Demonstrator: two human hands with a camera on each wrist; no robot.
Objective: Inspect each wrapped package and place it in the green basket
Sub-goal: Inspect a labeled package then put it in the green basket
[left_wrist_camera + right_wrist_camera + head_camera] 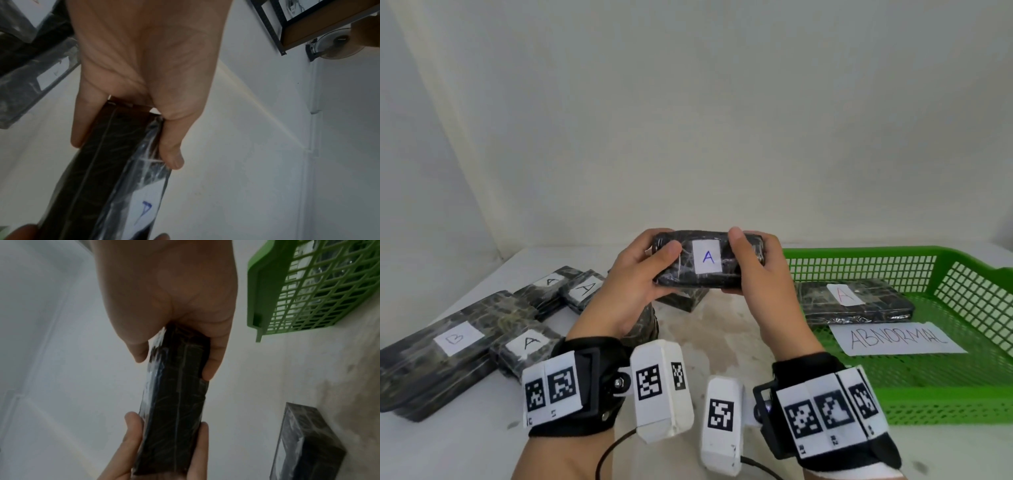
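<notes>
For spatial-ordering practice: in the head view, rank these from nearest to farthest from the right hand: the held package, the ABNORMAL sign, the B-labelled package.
1. Held package, gripped by the right hand.
2. ABNORMAL sign, in the green basket, right.
3. B-labelled package, far left on the table.

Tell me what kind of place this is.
Probably a makeshift sorting or inspection station: a plain white table against a bare wall, lettered wrapped packages piled at the left, and a green basket holding a paper sign reading ABNORMAL.
</notes>
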